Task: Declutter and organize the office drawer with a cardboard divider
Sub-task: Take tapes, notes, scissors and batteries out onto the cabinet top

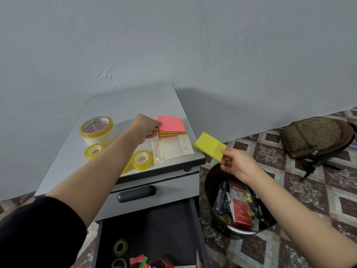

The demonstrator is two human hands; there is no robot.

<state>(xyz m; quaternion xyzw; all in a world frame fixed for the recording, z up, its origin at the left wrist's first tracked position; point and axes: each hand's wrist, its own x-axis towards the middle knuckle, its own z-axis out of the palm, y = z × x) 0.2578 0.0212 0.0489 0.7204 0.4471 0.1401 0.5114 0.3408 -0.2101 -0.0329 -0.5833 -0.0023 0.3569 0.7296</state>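
A: So, which step is this?

B: Sorting, I think. The drawer (166, 225) is open below, with a tape roll (120, 247) and some coloured scraps inside. On the cabinet top (125, 107) the left hand (145, 128) holds the pink notes (171, 124) at their left edge, fingers curled round it.

A: And the right hand (237, 165)?

B: It pinches a yellow pad (209, 147) by one corner, in the air beside the cabinet, near the far rim of the bin (208, 182).

A: Is the pad rubbish?

B: I cannot tell. It looks clean, so probably it goes onto the pink notes. That move needs the edges lined up. I see no divider.
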